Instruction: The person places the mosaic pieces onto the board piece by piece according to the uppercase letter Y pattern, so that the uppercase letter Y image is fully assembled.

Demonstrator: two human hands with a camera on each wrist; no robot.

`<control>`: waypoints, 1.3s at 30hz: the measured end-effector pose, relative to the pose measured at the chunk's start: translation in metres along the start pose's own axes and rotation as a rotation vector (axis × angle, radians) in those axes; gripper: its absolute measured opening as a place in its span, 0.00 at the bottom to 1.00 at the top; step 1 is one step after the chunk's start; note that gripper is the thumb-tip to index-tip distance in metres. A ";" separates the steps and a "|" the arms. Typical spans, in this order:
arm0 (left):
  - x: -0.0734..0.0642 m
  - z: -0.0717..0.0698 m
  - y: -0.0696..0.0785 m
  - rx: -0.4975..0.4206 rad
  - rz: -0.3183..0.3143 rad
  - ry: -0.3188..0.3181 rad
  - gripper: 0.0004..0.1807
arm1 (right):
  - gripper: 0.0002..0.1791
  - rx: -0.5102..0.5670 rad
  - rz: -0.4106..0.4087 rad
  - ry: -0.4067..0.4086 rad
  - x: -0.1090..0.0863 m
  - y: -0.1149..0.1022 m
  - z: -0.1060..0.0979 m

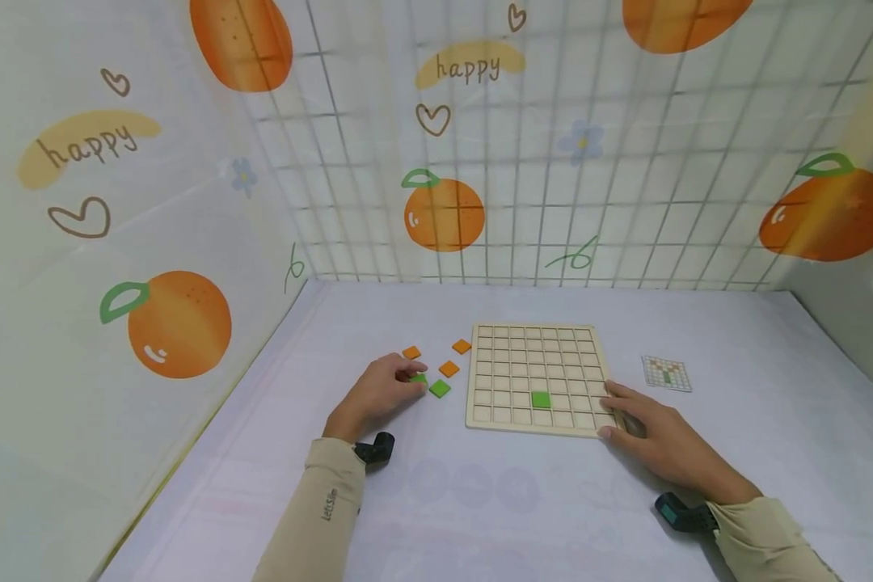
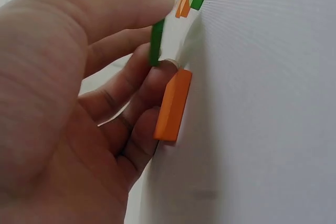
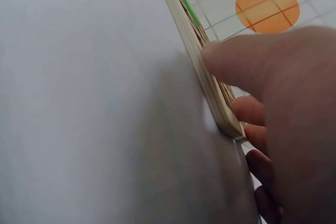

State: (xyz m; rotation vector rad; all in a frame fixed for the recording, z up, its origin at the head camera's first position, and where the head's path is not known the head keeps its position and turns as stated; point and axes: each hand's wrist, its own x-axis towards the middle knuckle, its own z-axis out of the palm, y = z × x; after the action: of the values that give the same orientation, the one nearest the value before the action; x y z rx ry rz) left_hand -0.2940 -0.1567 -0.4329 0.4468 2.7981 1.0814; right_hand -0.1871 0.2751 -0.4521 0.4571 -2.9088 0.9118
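Observation:
My left hand [image 1: 384, 390] pinches a green square tile [image 2: 156, 43] between thumb and fingers, just over the table. An orange tile [image 2: 174, 106] lies close by the lower fingers in the left wrist view. Another green tile [image 1: 440, 389] lies to the right of this hand. The pale wooden grid board [image 1: 509, 429] sits flat on the table, with one green tile [image 1: 541, 400] in a front-row cell. My right hand [image 1: 662, 436] rests at the board's right front corner. Its thumb [image 3: 231, 59] touches the board's edge, and the fingers lie along the right side.
Two orange tiles, one nearer [image 1: 449, 369] and one farther [image 1: 461, 347], lie left of the board. A small card [image 1: 667, 373] with a coloured grid pattern lies to its right. Printed curtains [image 1: 436, 145] over a wire grid close off the back.

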 end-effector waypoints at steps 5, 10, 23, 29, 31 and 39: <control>0.000 0.001 0.002 -0.042 0.016 0.051 0.18 | 0.35 -0.003 -0.004 0.006 0.000 0.000 0.000; 0.002 0.006 0.004 -0.142 0.016 0.121 0.18 | 0.35 -0.004 0.001 0.005 -0.001 0.000 0.000; 0.008 0.013 0.014 -0.297 -0.025 0.145 0.18 | 0.34 -0.005 -0.004 0.006 -0.001 0.000 0.000; 0.008 0.016 0.020 -0.336 -0.028 0.140 0.18 | 0.34 0.000 -0.009 0.012 -0.001 0.000 0.001; 0.009 0.018 0.021 -0.345 -0.041 0.154 0.19 | 0.34 -0.003 -0.013 0.012 -0.001 0.000 0.001; 0.012 0.022 0.024 -0.411 -0.081 0.252 0.20 | 0.34 -0.009 -0.022 0.012 -0.002 -0.003 -0.001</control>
State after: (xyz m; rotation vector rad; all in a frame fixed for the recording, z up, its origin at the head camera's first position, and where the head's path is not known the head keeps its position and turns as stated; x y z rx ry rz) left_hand -0.2948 -0.1219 -0.4332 0.1598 2.6507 1.7454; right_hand -0.1843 0.2739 -0.4496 0.4809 -2.8896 0.8954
